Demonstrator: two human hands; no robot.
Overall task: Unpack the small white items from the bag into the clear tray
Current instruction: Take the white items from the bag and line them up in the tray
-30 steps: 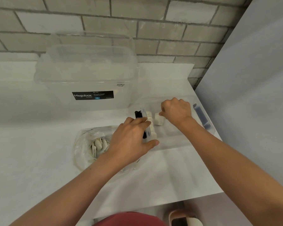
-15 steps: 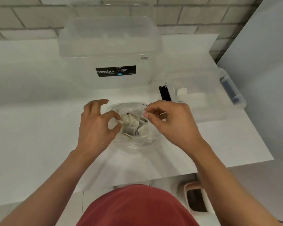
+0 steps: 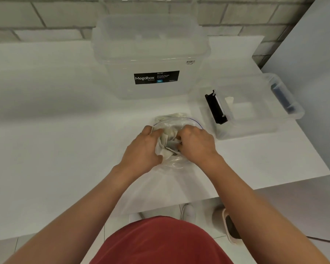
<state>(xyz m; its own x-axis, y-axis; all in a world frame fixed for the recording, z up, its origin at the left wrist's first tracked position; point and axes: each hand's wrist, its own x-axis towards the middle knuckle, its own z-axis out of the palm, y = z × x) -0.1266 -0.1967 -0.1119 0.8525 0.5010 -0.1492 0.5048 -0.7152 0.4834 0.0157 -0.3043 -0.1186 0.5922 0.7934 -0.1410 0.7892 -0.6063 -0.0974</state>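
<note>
Left hand [image 3: 143, 147] grips the bag [image 3: 176, 163]; right hand [image 3: 196, 143] sits among items [image 3: 168, 133], grip hidden. Best pinch one, steadying the bag, before the tray [image 3: 255, 128].

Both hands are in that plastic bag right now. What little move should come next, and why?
Probably the right hand should pinch one of the small white items and lift it toward the clear tray on its right. Its fingertips are down among them, the left hand grips the bag at its mouth, and the tray shows bare floor.
</note>
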